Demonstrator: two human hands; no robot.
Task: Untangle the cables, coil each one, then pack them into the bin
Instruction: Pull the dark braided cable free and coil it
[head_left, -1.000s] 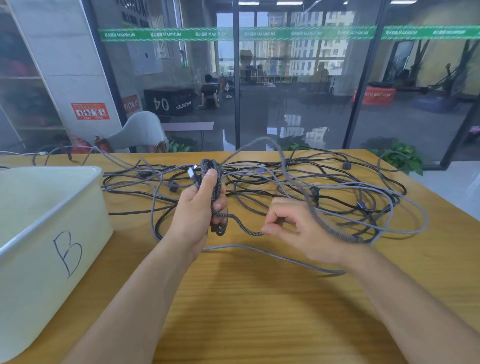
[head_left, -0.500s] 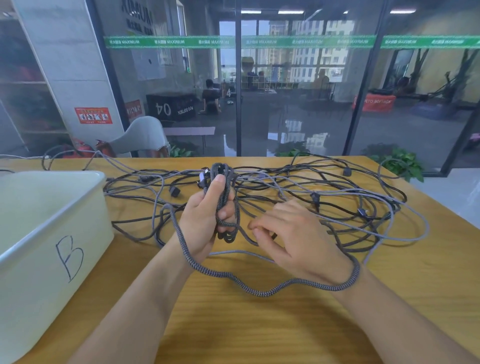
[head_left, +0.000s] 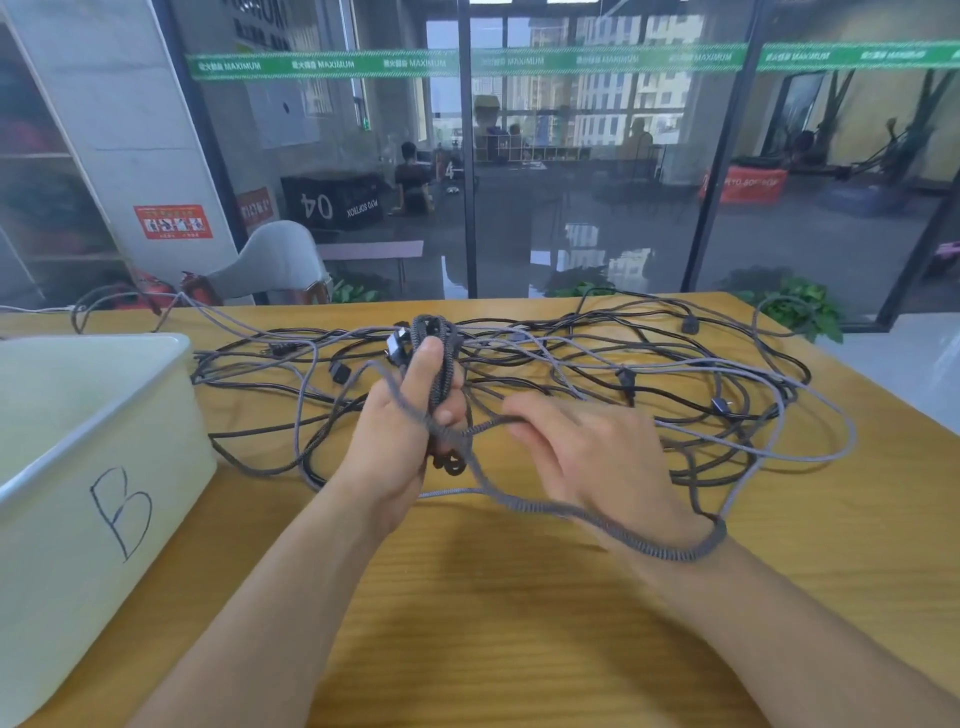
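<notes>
**Your hands and the cables**

Your left hand (head_left: 400, 431) is in the middle of the frame. Its fingers and thumb are curled tight round a coil (head_left: 439, 374) of grey cable. The coil stands up out of your fist, and a plug (head_left: 396, 347) sticks out near the top.

One loop (head_left: 613, 525) of the same cable runs across the back of your left hand, past your right fingers, and round your right wrist.

Your right hand (head_left: 587, 457) is just right of the middle. It is blurry. Its fingers reach toward the coil and touch the cable, but you cannot tell if they pinch it.

The pile (head_left: 649, 384) of tangled cables lies on the table (head_left: 493, 623), behind both hands, across the middle of the frame.

The bin (head_left: 93, 467), marked B, sits at the left edge.
</notes>
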